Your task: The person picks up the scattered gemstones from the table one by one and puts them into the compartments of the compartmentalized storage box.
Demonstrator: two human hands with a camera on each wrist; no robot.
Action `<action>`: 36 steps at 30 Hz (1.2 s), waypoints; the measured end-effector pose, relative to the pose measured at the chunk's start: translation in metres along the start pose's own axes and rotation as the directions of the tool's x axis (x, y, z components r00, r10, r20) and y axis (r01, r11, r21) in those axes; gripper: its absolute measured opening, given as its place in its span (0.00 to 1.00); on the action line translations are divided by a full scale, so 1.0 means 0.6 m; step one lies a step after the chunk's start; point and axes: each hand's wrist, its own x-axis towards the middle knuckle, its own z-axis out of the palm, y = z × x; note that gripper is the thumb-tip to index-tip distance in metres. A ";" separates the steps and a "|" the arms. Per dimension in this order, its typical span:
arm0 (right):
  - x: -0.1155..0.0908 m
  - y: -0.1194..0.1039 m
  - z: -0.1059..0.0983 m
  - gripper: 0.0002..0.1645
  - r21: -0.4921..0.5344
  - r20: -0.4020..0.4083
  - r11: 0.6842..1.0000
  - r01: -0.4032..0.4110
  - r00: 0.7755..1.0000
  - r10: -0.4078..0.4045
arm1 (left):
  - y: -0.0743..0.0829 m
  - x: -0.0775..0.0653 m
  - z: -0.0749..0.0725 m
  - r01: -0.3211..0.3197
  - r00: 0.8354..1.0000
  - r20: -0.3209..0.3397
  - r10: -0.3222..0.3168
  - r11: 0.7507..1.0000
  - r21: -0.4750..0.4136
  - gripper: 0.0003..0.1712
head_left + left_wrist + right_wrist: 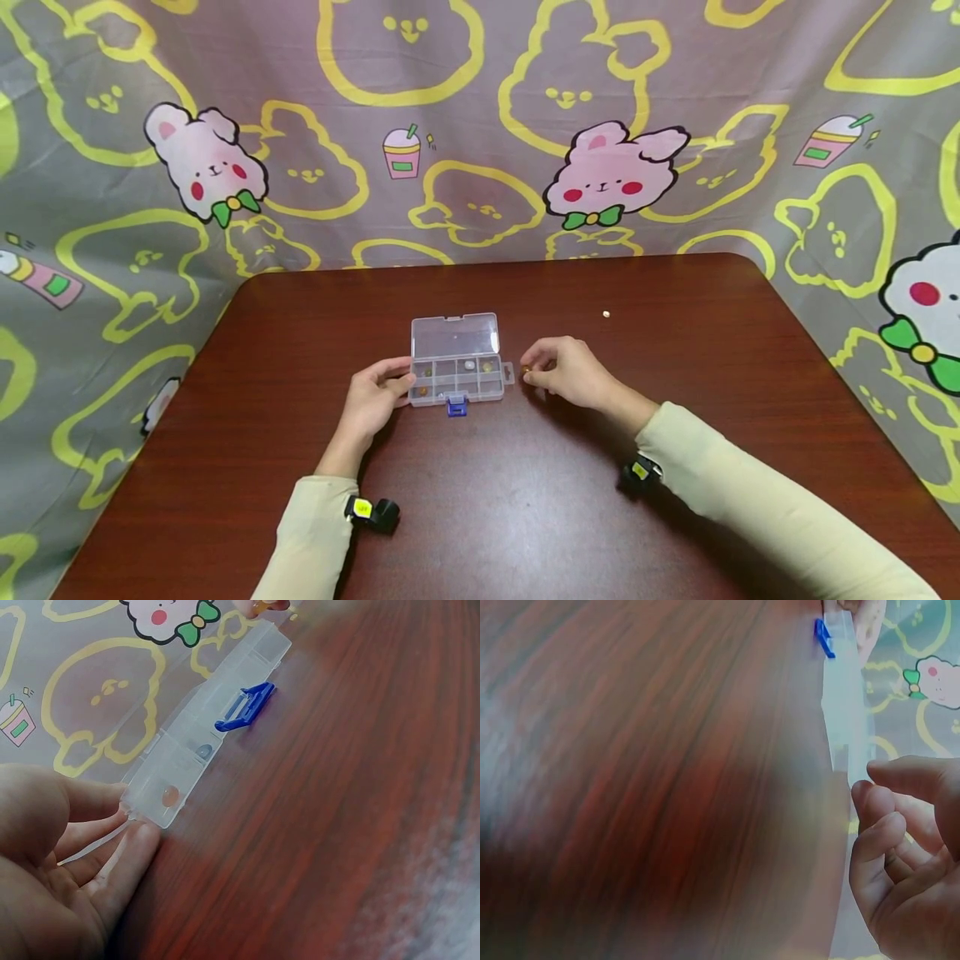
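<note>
A clear compartment box (pixel 446 365) lies on the table, its transparent lid (pixel 453 337) raised at the back and its blue latch (pixel 457 407) hanging at the front. My left hand (pixel 372 396) grips the box's left end between thumb and fingers. Just right of the box, my right hand (pixel 573 371) pinches a small amber bead (pixel 526 369) between thumb and fingertips. Single beads lie in several compartments: an orange bead (pixel 171 796), a blue-grey bead (pixel 205 751), a white bead (pixel 469 365) and a yellowish bead (pixel 487 367). The right wrist view does not clearly show the amber bead.
One small pale piece (pixel 606 314) lies on the dark wooden table (pixel 510 508), behind my right hand. A patterned curtain (pixel 480 125) hangs along the table's back and sides. A hanging tab (pixel 509 372) sticks out from the box's right end.
</note>
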 end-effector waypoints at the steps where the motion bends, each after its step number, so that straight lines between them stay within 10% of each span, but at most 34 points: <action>1: 0.000 -0.002 0.002 0.08 0.003 -0.004 1.000 0.003 1.000 -0.003 | 0.000 0.000 0.000 -0.002 1.000 0.000 0.002 1.000 0.000 0.19; 36: 0.041 -0.056 0.075 0.09 -0.072 0.037 0.984 0.165 0.986 -0.163 | -0.001 0.001 -0.001 0.005 1.000 0.003 -0.005 1.000 0.000 0.20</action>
